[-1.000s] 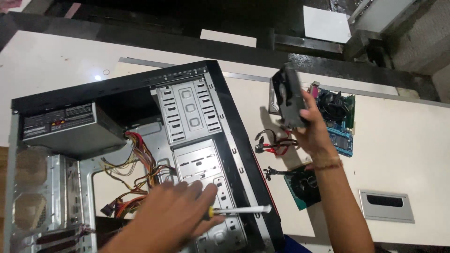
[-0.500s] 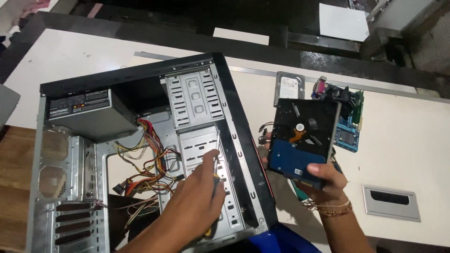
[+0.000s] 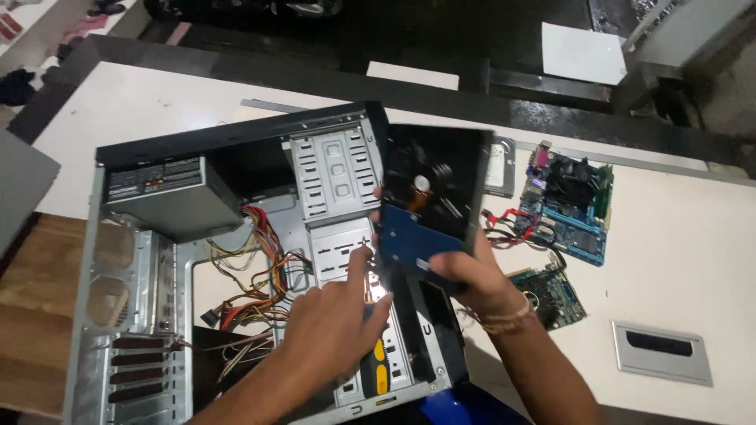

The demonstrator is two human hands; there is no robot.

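An open computer case lies on its side on a white table. My right hand grips a hard drive, black with a blue circuit board on its underside, and holds it over the case's front edge beside the metal drive cage. My left hand rests inside the case on the lower drive bay and holds a screwdriver with a yellow and black handle. The screwdriver's shaft is hidden under the hand.
A power supply with a bundle of coloured wires sits in the case. A blue motherboard, a small green board, red cables and another drive lie right of the case. A grey cable slot is set into the table.
My right hand has carried the hard drive leftward from beside the case to over its front edge. The left hand stays inside the case.
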